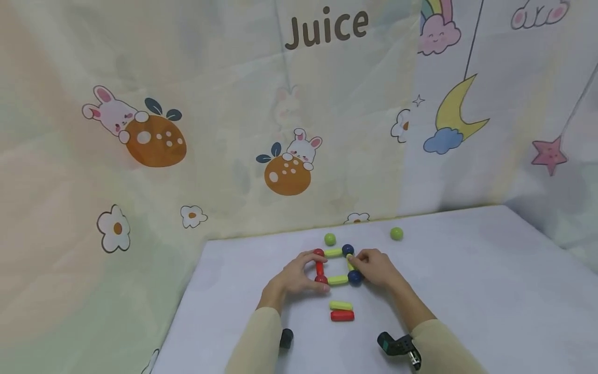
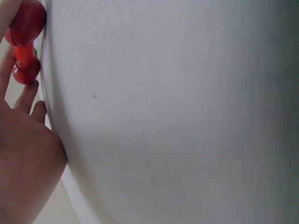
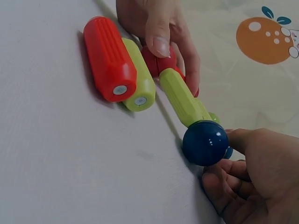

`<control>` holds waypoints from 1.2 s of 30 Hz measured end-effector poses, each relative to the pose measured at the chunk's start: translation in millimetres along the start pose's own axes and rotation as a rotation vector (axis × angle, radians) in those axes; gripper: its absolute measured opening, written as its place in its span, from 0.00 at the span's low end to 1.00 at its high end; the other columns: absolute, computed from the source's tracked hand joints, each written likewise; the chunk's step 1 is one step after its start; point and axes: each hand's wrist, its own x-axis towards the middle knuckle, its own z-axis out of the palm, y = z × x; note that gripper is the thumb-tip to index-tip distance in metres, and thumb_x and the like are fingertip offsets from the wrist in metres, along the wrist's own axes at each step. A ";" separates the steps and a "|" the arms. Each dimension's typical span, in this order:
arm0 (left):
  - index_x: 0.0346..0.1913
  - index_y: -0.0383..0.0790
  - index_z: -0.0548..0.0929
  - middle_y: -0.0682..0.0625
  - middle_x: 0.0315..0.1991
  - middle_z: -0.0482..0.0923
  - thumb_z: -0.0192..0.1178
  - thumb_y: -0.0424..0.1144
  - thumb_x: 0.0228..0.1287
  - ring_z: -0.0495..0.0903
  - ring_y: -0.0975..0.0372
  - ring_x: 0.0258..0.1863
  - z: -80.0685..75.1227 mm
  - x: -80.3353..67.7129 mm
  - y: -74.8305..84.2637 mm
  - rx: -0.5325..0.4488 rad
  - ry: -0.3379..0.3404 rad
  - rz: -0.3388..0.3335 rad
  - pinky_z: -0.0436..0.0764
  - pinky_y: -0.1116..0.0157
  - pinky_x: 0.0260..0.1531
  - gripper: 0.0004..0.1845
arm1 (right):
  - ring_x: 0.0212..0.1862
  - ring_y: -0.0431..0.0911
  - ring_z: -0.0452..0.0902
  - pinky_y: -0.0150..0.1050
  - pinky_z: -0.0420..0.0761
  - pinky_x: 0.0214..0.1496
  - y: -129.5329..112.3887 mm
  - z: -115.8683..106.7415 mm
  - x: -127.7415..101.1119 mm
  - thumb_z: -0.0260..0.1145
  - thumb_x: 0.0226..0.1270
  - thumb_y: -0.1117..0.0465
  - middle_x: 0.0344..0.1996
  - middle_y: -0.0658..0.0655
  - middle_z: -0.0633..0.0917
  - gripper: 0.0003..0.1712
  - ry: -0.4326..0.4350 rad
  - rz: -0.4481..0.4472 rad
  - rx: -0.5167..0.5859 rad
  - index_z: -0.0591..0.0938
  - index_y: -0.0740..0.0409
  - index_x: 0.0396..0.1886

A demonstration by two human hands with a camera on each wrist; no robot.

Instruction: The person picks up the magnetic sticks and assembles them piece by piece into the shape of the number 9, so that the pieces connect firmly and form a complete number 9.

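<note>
On the white table (image 1: 467,270) | left hand (image 1: 294,278) pinches the square's (image 1: 337,266) red rod (image 1: 320,268) | right hand (image 1: 376,267) pinches the yellow-green rod (image 1: 350,264) | light, stiff, smooth plastic (joints probably magnetic, may detach), better hold rods mid-length.

- The left hand (image 1: 295,278) holds the red side of a square of sticks and balls (image 1: 337,266).
- The right hand (image 1: 376,267) pinches the blue side.
- Two green balls (image 1: 329,239) lie behind.
</note>
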 end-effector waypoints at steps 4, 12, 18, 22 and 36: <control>0.63 0.69 0.80 0.53 0.78 0.61 0.80 0.57 0.47 0.58 0.49 0.78 -0.4 2.9 1.8 -0.012 -0.001 -0.015 0.65 0.36 0.69 0.36 | 0.27 0.45 0.77 0.38 0.75 0.32 0.9 -5.1 -2.4 0.63 0.75 0.45 0.26 0.53 0.82 0.21 -0.007 0.000 -0.003 0.83 0.61 0.45; 0.63 0.68 0.80 0.53 0.79 0.61 0.81 0.57 0.47 0.58 0.48 0.78 0.5 3.7 3.3 -0.056 0.008 -0.011 0.64 0.35 0.69 0.36 | 0.28 0.44 0.74 0.38 0.75 0.30 -9.9 -25.9 -20.2 0.66 0.72 0.53 0.28 0.53 0.80 0.16 0.046 -0.104 -0.072 0.81 0.61 0.49; 0.63 0.68 0.80 0.53 0.80 0.59 0.81 0.56 0.47 0.56 0.48 0.79 1.2 3.3 -0.3 -0.077 0.026 -0.025 0.63 0.35 0.69 0.36 | 0.28 0.42 0.70 0.35 0.72 0.29 -14.4 -32.2 -31.0 0.68 0.71 0.57 0.26 0.50 0.77 0.13 0.025 -0.262 -0.107 0.82 0.60 0.47; 0.63 0.68 0.80 0.52 0.81 0.57 0.81 0.55 0.47 0.53 0.48 0.81 1.2 2.7 -0.9 -0.098 0.021 -0.029 0.61 0.35 0.70 0.36 | 0.30 0.42 0.70 0.34 0.73 0.31 -14.4 -29.3 -35.9 0.70 0.69 0.58 0.27 0.48 0.77 0.13 0.028 -0.305 -0.118 0.82 0.59 0.48; 0.63 0.67 0.80 0.49 0.81 0.57 0.80 0.53 0.49 0.52 0.47 0.81 3.6 0.1 -0.5 -0.111 0.029 -0.021 0.62 0.33 0.68 0.35 | 0.34 0.38 0.74 0.31 0.79 0.37 -8.8 -7.6 -49.0 0.73 0.65 0.63 0.30 0.42 0.78 0.08 -0.020 -0.496 -0.043 0.83 0.52 0.41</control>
